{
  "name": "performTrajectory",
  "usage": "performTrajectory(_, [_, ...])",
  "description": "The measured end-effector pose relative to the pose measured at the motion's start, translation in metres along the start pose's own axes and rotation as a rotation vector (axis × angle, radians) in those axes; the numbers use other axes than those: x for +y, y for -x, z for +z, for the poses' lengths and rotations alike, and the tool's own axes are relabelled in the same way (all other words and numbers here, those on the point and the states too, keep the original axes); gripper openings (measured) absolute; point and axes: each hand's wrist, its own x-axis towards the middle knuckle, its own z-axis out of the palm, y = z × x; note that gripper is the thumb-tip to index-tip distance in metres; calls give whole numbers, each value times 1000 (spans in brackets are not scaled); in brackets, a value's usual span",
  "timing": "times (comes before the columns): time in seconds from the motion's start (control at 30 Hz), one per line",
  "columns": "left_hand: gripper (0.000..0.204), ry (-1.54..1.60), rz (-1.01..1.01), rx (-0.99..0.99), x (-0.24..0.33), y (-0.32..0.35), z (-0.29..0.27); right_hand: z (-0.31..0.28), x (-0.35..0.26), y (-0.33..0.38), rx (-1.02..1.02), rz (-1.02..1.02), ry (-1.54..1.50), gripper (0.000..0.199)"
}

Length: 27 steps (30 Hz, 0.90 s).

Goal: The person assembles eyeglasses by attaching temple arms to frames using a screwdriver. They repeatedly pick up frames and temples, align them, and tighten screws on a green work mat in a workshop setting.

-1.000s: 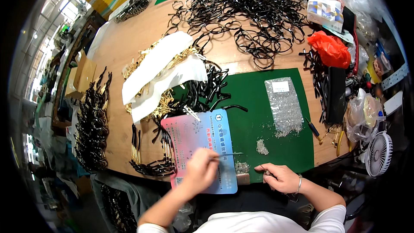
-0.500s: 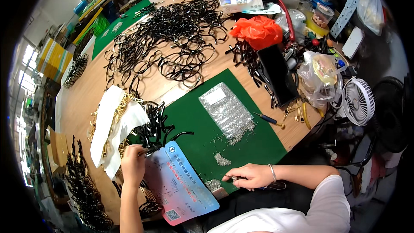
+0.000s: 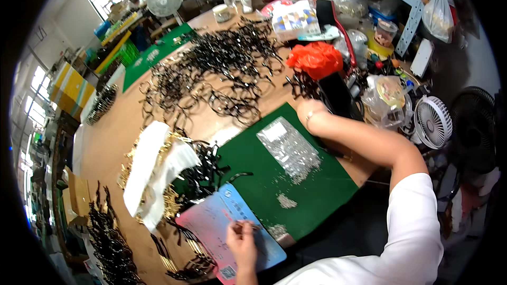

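My left hand [image 3: 243, 243] is closed in a pinch over the pink-and-blue printed sheet [image 3: 211, 221]. A small dark piece shows at its fingertips, too blurred to name. My right hand [image 3: 310, 112] reaches far out past the green mat [image 3: 327, 200], beside a black open box [image 3: 338, 94] and a pile of black eyeglass temples [image 3: 302, 85]; its fingers are hidden. On the mat lie a clear bag of tiny silvery parts [image 3: 288, 148] and two small heaps of such parts [image 3: 286, 201]. Black temples [image 3: 208, 171] lie left of the mat.
A tangle of black eyeglass frames [image 3: 227, 58] covers the far table. White paper [image 3: 145, 163] lies over gold-coloured pieces at left. A red plastic bag [image 3: 315, 59], a clear bag [image 3: 383, 100] and a small white fan [image 3: 433, 121] stand right. Black bundles [image 3: 108, 237] line the lower left.
My right hand has moved from the mat's near edge up to beside the black box. My left hand has come right from the black temples to above the printed sheet. The view has shifted.
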Motion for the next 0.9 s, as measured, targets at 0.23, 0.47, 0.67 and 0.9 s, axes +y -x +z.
performTrajectory(0.23, [8, -119, 138, -41, -24, 3, -6, -10, -4, 23, 4, -81, -55, 26])
performTrajectory(0.47, [16, -99, 148, -135, 19, 6, -7, -23, 16, 33, 117, -55, -155, 31])
performTrajectory(0.67, [21, 13, 170, -99, 15, 7, -11, -48, 4, 101, -119, -348, -454, 14])
performTrajectory(0.9, [24, 268, -118, -260, 17, 12, -3, -28, -28, 201, -833, -475, -1239, 19])
